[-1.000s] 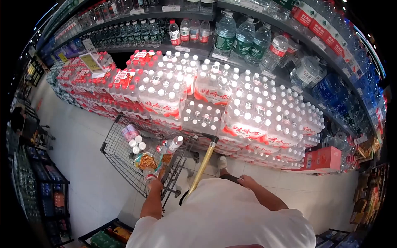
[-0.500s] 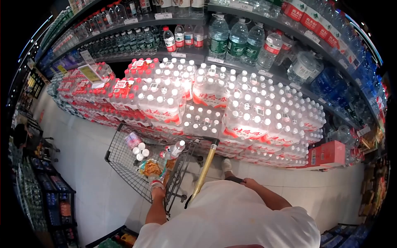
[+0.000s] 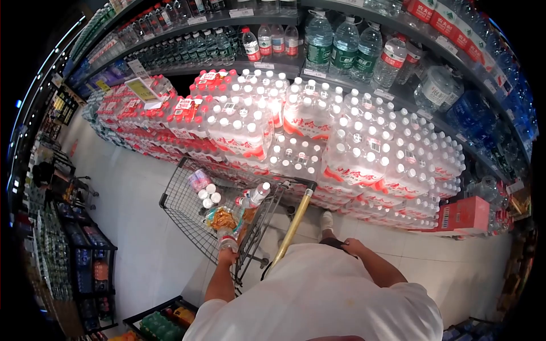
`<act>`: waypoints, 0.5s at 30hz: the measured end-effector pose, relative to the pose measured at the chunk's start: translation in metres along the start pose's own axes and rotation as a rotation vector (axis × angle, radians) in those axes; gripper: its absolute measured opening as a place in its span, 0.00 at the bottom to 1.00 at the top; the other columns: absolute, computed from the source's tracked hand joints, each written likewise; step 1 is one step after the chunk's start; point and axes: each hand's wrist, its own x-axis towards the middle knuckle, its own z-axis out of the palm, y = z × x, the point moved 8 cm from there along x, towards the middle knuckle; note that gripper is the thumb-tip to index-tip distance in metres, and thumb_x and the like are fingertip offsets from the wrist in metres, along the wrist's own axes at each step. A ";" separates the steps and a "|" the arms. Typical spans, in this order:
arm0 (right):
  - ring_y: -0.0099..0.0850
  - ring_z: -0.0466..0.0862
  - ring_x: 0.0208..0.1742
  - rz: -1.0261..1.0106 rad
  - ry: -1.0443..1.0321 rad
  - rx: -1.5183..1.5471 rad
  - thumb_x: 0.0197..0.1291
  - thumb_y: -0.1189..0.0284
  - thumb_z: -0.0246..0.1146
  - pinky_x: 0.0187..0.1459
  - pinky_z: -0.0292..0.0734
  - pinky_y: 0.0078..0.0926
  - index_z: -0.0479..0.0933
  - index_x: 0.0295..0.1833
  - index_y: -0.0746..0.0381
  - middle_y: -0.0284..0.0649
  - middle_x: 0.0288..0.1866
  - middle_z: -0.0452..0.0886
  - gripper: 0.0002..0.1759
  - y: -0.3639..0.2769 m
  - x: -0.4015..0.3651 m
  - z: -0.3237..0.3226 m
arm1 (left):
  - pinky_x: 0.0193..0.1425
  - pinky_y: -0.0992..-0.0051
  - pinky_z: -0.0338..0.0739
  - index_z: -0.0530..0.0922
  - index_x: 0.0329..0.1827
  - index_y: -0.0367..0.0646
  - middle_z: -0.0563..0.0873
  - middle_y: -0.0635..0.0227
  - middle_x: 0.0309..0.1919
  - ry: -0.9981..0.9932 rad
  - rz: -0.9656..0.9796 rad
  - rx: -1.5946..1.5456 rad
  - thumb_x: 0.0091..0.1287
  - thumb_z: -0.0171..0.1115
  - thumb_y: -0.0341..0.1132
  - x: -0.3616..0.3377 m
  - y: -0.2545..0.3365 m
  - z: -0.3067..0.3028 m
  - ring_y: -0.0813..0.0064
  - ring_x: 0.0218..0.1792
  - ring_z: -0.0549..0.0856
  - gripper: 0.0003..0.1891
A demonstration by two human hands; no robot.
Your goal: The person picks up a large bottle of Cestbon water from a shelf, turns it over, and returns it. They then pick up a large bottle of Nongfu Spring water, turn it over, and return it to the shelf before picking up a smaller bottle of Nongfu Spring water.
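Note:
My left hand (image 3: 228, 256) is closed around a clear plastic water bottle (image 3: 227, 241), holding it over the near side of the wire shopping cart (image 3: 187, 224). Inside the cart, close to that bottle, lies a bag of orange-brown snacks (image 3: 222, 218). Another clear bottle with a white cap (image 3: 260, 194) leans by the handle end, and a pack of white-capped bottles (image 3: 208, 196) lies at the far side. My right hand (image 3: 355, 248) is low at my side, against dark cloth (image 3: 332, 242) below my white shirt. Its fingers are partly hidden, and I cannot make out anything in them.
The cart's yellow handle (image 3: 293, 227) is just in front of my body. Beyond the cart are stacked packs of bottled water (image 3: 352, 165), with shelves of bottles (image 3: 341, 48) behind. A red box (image 3: 463, 216) sits right. Dark display racks (image 3: 85, 256) stand left, near another person (image 3: 42, 170).
The whole view has shifted, so the cart, shelves and stacks appear farther right and slightly lower. My left hand keeps its hold on the bottle; my right hand remains at my side.

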 end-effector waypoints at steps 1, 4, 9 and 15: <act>0.49 0.83 0.53 -0.003 -0.007 -0.018 0.61 0.53 0.63 0.55 0.78 0.39 0.83 0.49 0.61 0.51 0.49 0.85 0.23 0.000 0.001 0.004 | 0.64 0.61 0.73 0.86 0.45 0.40 0.88 0.50 0.44 0.007 0.017 0.020 0.53 0.68 0.52 0.001 0.000 0.001 0.52 0.53 0.83 0.24; 0.51 0.83 0.52 -0.002 -0.027 -0.021 0.61 0.53 0.62 0.55 0.78 0.41 0.84 0.49 0.61 0.52 0.49 0.85 0.23 0.001 0.003 0.011 | 0.64 0.61 0.73 0.86 0.44 0.42 0.88 0.50 0.43 0.045 0.024 0.003 0.52 0.70 0.51 -0.002 -0.001 -0.001 0.52 0.53 0.84 0.23; 0.53 0.83 0.49 -0.048 0.028 -0.003 0.60 0.53 0.61 0.54 0.78 0.41 0.85 0.45 0.62 0.52 0.46 0.85 0.23 0.004 0.007 0.012 | 0.61 0.60 0.74 0.86 0.42 0.43 0.88 0.52 0.41 0.090 -0.054 -0.076 0.51 0.72 0.52 0.002 -0.018 0.005 0.50 0.52 0.83 0.23; 0.52 0.83 0.49 -0.071 0.042 -0.004 0.60 0.53 0.60 0.53 0.78 0.41 0.86 0.42 0.62 0.53 0.45 0.85 0.23 0.005 0.014 0.011 | 0.57 0.59 0.76 0.86 0.41 0.44 0.88 0.54 0.42 0.112 -0.092 -0.121 0.52 0.73 0.51 0.001 -0.023 0.006 0.49 0.51 0.81 0.21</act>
